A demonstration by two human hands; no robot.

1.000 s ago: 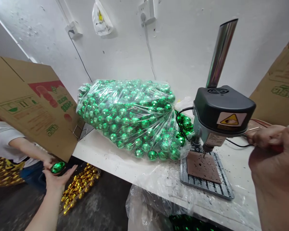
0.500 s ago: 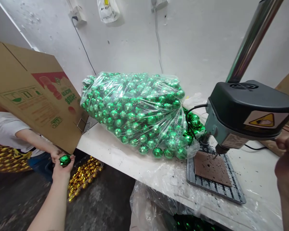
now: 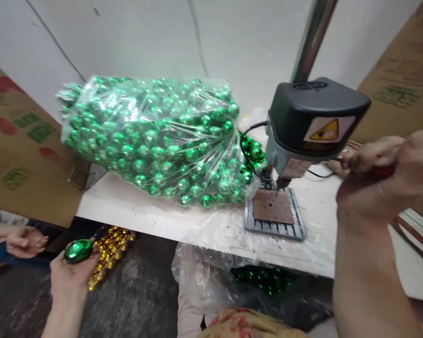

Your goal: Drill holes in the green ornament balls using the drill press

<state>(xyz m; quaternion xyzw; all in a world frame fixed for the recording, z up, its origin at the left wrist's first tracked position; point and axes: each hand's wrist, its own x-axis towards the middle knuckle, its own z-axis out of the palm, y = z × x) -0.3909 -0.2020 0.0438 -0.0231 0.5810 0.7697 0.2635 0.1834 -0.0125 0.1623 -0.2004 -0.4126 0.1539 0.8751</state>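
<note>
My left hand (image 3: 70, 277) holds a shiny green bauble (image 3: 78, 250) in its fingers, off the left front of the table. At the right, my right hand (image 3: 391, 173) is wrapped round the red-knobbed handle (image 3: 383, 171) of a small drill press (image 3: 312, 122). Under the drill's chuck (image 3: 284, 182), a brown board (image 3: 273, 206) with a hole in it lies on the slotted metal base (image 3: 299, 230), strewn with dark shavings. A big clear plastic bag (image 3: 151, 136) full of green faceted baubles lies on the table left of the drill.
A co-worker's open hand (image 3: 26, 240) is left of my left hand. Cardboard boxes stand at the left (image 3: 24, 141) and right (image 3: 402, 80). Gold baubles (image 3: 113, 246) fill a crate on the floor. More green baubles (image 3: 261, 278) lie in plastic below the table edge.
The co-worker's hand, earlier at the green bauble, is now apart from it. The bauble stays in my left hand. My view has turned right and down, showing more of my right hand.
</note>
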